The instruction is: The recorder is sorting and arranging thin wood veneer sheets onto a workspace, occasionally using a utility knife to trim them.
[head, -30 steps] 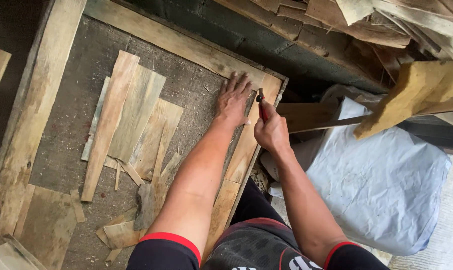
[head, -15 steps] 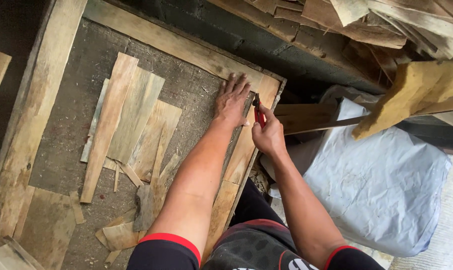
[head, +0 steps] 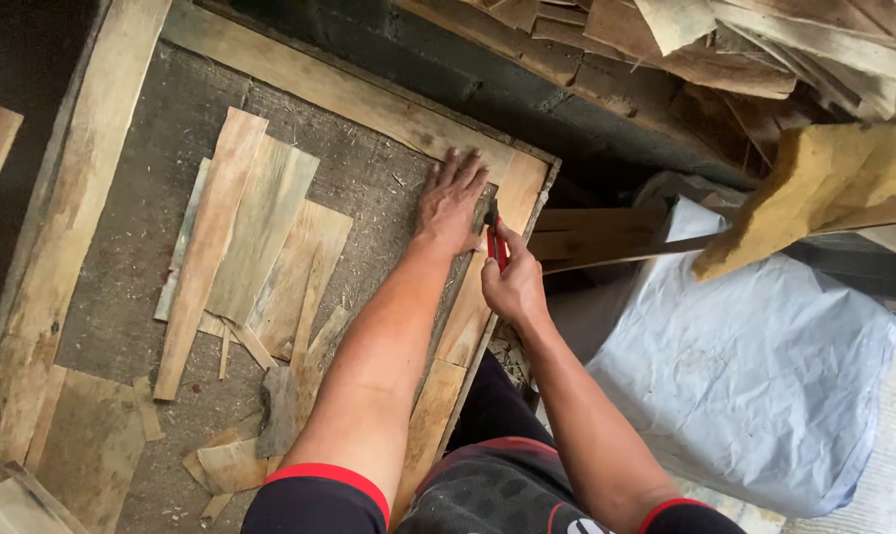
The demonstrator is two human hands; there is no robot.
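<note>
Leftmost, a long pale wooden frame plank runs up the edge of a grey gritty work board. Next, a loose stack of thin wood veneer strips lies on that board, fanned and overlapping, with small offcuts near the bottom. Further right, left hand lies flat, fingers spread, palm down on the board, just beside the inner edge of the right frame plank; it grips nothing. Right hand sits just right of it, fingers closed tight around a red-handled cutter, tip pointing up along the plank beside the left hand's thumb; blade contact too small to tell. Right of the hands, a big pale grey sack stands by the board. Top right, a pile of rough scrap wood, well apart from the hands.
</note>
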